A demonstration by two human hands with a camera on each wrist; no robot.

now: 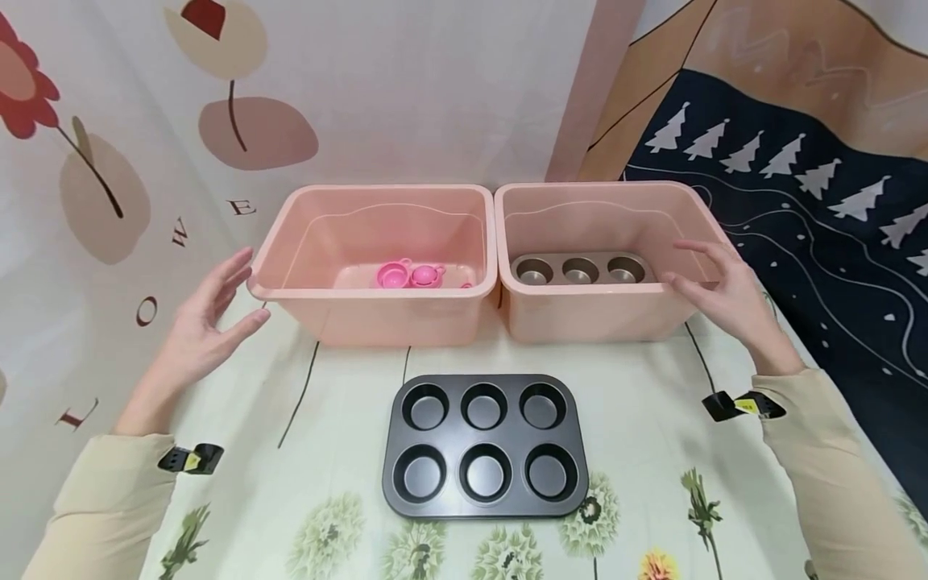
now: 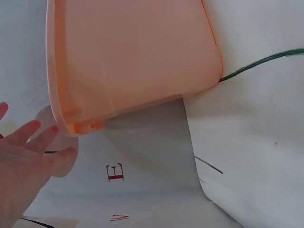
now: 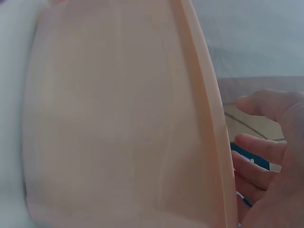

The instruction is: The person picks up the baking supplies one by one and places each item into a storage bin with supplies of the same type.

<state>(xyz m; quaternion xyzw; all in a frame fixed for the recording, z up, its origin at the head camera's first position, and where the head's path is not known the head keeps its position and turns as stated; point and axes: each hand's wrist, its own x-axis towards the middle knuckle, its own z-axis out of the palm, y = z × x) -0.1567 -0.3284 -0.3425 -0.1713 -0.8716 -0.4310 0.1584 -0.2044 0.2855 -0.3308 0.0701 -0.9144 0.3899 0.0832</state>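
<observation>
My left hand (image 1: 206, 322) is spread beside the left front corner of the left pink bin (image 1: 377, 318). In the left wrist view the fingertips (image 2: 32, 124) lie close to the bin's corner; contact is unclear. At the right front corner of the right pink bin (image 1: 580, 316), my right hand (image 1: 728, 294) has its fingers and thumb apart over the rim. Nothing is held in either hand. A dark grey muffin pan (image 1: 484, 429) lies flat in front of the bins. Inside the right bin sits a brownish muffin pan (image 1: 580, 262), partly hidden by the front wall.
Small bright pink cup-like pieces (image 1: 411, 275) lie in the left bin. Both bins stand side by side on a flower-print cloth (image 1: 290, 491). Behind them hangs a pale printed curtain (image 1: 435, 97), with a dark tree-patterned cloth (image 1: 812, 234) on the right.
</observation>
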